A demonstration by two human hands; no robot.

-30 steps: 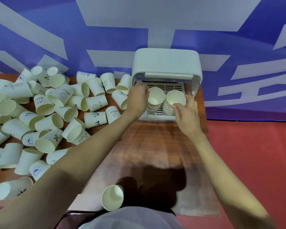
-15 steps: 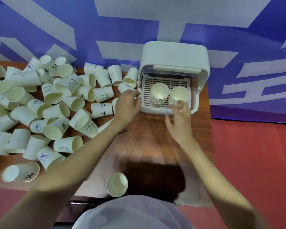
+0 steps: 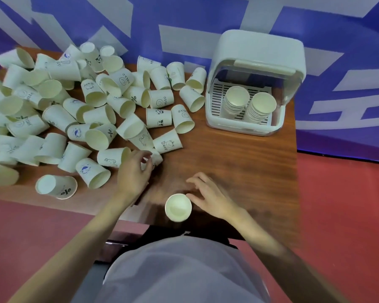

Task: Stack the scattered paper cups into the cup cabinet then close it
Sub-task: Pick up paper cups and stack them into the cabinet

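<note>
While the white plastic cup cabinet (image 3: 257,51) is standing with its lid raised at 1 o'clock on the brown wooden table (image 3: 228,154), 2 stacks of cream paper cups (image 3: 249,104) are sitting upright inside it. The left hand (image 3: 133,171) is pinching a tipped white paper cup (image 3: 156,158) at the edge of the scattered cup pile (image 3: 79,110) at 10 o'clock. The right hand (image 3: 212,197), fingers loosely spread, is touching an upright cream paper cup (image 3: 178,207) near the front edge.

Two nested stacks of white paper cups (image 3: 248,106) sit in my one white plastic cup cabinet (image 3: 258,53). One upright white paper cup (image 3: 178,207) stands alone; loose tipped cups (image 3: 92,110) on the one brown wooden table (image 3: 228,154) are too many to count.
</note>
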